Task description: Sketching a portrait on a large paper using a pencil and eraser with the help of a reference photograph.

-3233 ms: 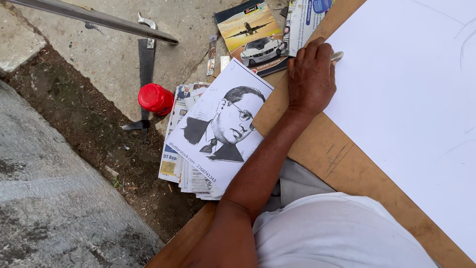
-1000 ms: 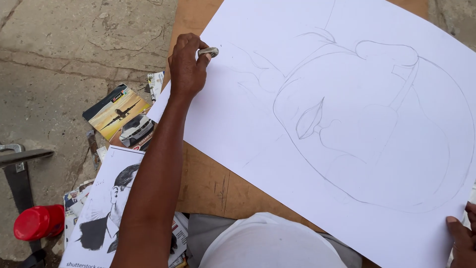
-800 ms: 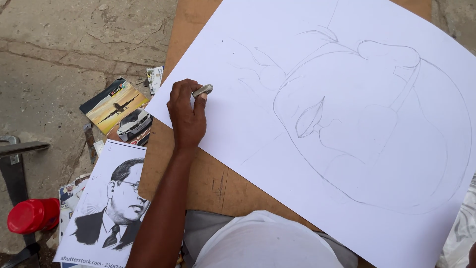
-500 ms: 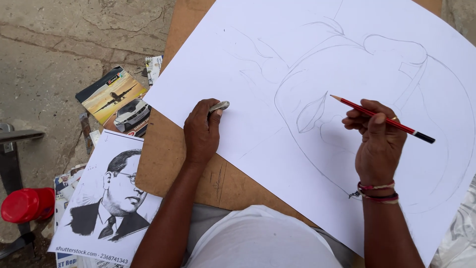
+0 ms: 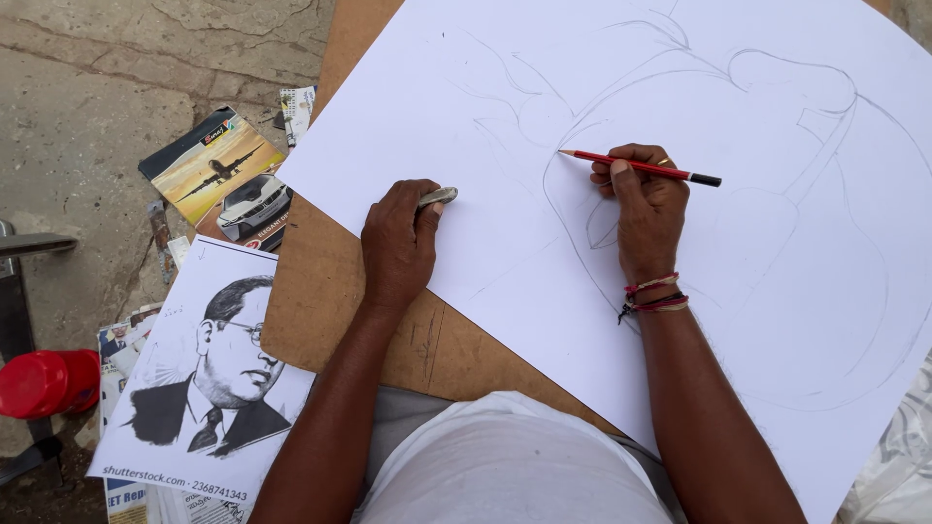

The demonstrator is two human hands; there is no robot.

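Far to my left a red cap (image 5: 44,381) sits low on the ground, beside a dark metal leg. Next to it lies a printed black-and-white portrait (image 5: 209,383) of a man in glasses, suit and tie, resting on a stack of papers. Above that, on the cracked concrete ground (image 5: 87,116), lies a magazine (image 5: 221,175) whose cover shows an aeroplane against an orange sky and a white car.

The brown board (image 5: 320,281) I use as a desk begins just right of the portrait, and the big white sheet (image 5: 466,146) covers most of it, slanting across. My left hand (image 5: 396,243) rests at the sheet's lower left edge, knuckles up; its grip is pressed together, pinching a small grey eraser (image 5: 438,196) between thumb and fingers, the eraser's end poking out over the paper.

Further right, my right hand (image 5: 649,209) lies on the sheet, with thread bands (image 5: 655,294) at the wrist. Its grip pinches a red pencil (image 5: 636,167), which lies almost level, dark end pointing right, tip touching the paper at the left side of the faint pencil outline (image 5: 777,223), a large rounded shape.
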